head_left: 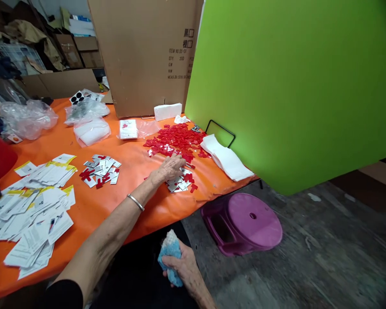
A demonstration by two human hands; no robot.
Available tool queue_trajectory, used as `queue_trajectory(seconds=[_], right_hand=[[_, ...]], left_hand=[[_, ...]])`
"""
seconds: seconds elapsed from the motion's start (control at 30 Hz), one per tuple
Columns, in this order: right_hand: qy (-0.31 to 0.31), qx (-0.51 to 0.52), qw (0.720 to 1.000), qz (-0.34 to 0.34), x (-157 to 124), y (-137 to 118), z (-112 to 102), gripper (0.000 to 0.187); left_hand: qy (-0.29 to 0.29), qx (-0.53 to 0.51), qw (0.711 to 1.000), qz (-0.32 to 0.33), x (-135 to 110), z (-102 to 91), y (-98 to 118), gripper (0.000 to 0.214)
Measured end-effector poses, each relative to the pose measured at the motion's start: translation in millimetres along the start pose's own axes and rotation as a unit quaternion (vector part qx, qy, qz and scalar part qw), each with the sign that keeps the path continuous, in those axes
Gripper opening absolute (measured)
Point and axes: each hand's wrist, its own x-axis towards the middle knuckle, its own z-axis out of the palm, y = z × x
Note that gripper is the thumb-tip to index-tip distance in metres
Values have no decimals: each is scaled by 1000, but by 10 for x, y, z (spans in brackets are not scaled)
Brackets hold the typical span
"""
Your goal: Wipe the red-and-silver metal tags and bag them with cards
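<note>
My left hand (pixel 173 166), with a metal bangle on its wrist, reaches over the table. Its fingers are curled down at the near edge of a heap of small flat red pieces (pixel 180 138); what is in the fingertips, if anything, is hidden. Partly under this hand lies a small pile of silvery metal plates (pixel 179 183) mixed with red pieces. Low in front of my body, my right hand (pixel 185 262) is closed around a crumpled blue and white cloth (pixel 171 251). A second pile of silvery plates and red pieces (pixel 103 170) sits left of my forearm.
The orange-covered table (pixel 131 161) bears many printed cards (pixel 35 210) at left, plastic bags (pixel 90 112), and folded white paper (pixel 227 158). A cardboard box (pixel 144 56) and a large green panel (pixel 276 86) rise behind. A purple stool (pixel 254 221) is on the floor at right.
</note>
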Motion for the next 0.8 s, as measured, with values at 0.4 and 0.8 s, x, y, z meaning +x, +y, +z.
queue_trajectory(seconds=[0.4, 0.8], right_hand=[[29, 264, 954, -140, -291, -255, -246, 38], [157, 103, 932, -309, 191, -1240, 306, 18]], left_hand=[[123, -117, 985, -37, -222, -228, 102, 12], [329, -646, 648, -234, -1528, 15, 781, 29]])
